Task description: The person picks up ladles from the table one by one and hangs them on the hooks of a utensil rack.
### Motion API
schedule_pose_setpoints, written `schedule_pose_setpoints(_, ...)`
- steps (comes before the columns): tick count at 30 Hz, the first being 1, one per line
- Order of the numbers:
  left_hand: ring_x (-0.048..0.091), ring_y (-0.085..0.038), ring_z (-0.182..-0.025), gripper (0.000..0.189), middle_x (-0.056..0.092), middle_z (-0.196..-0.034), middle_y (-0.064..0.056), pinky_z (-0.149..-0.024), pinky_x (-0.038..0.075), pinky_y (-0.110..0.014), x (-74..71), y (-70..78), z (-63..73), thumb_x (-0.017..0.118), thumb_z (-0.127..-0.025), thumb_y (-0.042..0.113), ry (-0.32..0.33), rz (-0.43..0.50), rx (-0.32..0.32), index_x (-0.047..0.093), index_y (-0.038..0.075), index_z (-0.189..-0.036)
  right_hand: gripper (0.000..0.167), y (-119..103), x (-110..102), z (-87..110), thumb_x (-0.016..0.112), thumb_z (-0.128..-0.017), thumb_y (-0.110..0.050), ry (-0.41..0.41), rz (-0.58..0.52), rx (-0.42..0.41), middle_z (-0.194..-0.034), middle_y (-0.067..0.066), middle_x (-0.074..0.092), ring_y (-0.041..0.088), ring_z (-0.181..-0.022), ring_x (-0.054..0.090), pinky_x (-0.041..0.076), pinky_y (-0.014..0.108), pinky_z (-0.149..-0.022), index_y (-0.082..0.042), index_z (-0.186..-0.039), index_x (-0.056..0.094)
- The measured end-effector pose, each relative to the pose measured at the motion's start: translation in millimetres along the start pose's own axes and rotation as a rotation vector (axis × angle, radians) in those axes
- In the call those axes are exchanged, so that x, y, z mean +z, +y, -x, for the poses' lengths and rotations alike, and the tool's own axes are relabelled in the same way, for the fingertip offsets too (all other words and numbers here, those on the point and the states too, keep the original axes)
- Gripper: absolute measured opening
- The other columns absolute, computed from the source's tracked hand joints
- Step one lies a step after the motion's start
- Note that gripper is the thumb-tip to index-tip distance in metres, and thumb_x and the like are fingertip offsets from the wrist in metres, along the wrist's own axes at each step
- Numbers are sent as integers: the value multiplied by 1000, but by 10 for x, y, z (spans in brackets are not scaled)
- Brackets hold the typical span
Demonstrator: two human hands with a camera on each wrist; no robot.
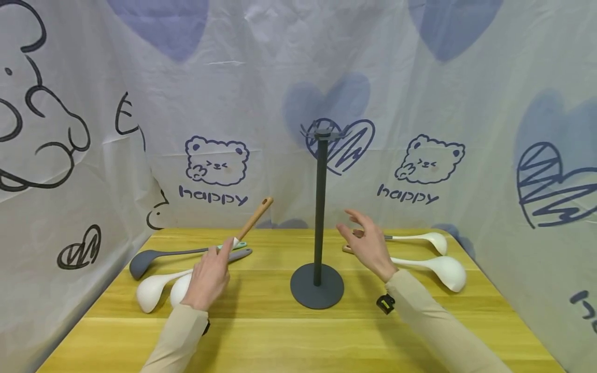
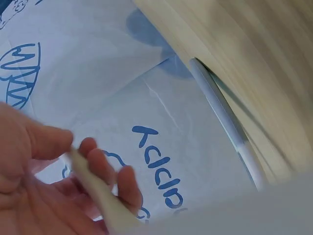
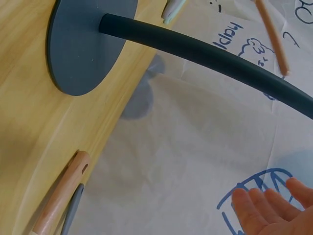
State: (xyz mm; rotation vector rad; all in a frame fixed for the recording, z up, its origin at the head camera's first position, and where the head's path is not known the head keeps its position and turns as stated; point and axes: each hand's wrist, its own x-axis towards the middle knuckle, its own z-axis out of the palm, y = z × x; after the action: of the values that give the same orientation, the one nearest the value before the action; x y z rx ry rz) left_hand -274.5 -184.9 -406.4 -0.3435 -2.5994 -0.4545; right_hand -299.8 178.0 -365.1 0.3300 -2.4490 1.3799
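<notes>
My left hand point(image 1: 210, 274) grips a ladle by its white shaft point(image 2: 90, 178). The wooden handle point(image 1: 255, 217) of this ladle points up and away to the right, and its white bowl point(image 1: 179, 291) shows partly behind the hand. My right hand point(image 1: 370, 248) is raised with nothing in it, fingers spread and slightly bent, to the right of a dark stand point(image 1: 320, 207). The stand has a round base point(image 1: 317, 286) and a ring of hooks point(image 1: 323, 133) on top. Below the right hand lies a white ladle point(image 1: 450, 272) with a wooden handle point(image 3: 63, 191).
On the left of the wooden table point(image 1: 280, 342) lie a dark grey ladle point(image 1: 142, 263), a white ladle point(image 1: 151, 292) with a grey handle point(image 2: 220, 105), and a mint handle end point(image 1: 240, 245). Another white ladle point(image 1: 436, 241) lies back right. Printed cloth point(image 1: 261, 103) encloses the back and sides.
</notes>
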Motion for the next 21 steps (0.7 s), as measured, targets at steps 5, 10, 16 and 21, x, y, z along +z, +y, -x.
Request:
schedule_pose_setpoints(5, 44, -22, -63, 33, 52, -81, -12, -48, 36, -29, 20, 23, -30, 47, -102, 8, 70, 41, 5, 44, 10, -135, 59, -20, 8, 1, 59, -93, -55, 19, -24, -28, -143, 11, 53, 39, -121, 58, 53, 50, -94, -24, -142, 51)
schedule_pose_setpoints(10, 45, -20, -63, 30, 53, -82, -10, -49, 37, -28, 25, 67, -77, 45, -105, 17, 80, 88, -19, 45, 14, -135, 59, -32, 7, -3, 59, -93, -55, 28, -33, -33, -142, 11, 54, 38, -121, 59, 54, 48, -92, -23, -141, 52)
schedule_pose_setpoints(16, 52, -20, -69, 30, 59, -89, -10, -55, 45, -31, 19, 146, -117, 47, -104, 16, 69, 144, -37, 45, 11, -133, 59, -45, 5, 3, 59, -93, -54, 19, -32, -38, -143, 10, 54, 37, -122, 59, 52, 49, -96, -22, -142, 52)
schedule_pose_setpoints(21, 60, -26, -79, 31, 66, -100, -16, -65, 51, -39, -7, 229, -181, 43, -105, 12, 58, 329, -38, 45, 6, -135, 60, -94, -27, -19, 59, -93, -55, 25, -31, -36, -144, 10, 53, 35, -123, 58, 49, 50, -100, -22, -143, 51)
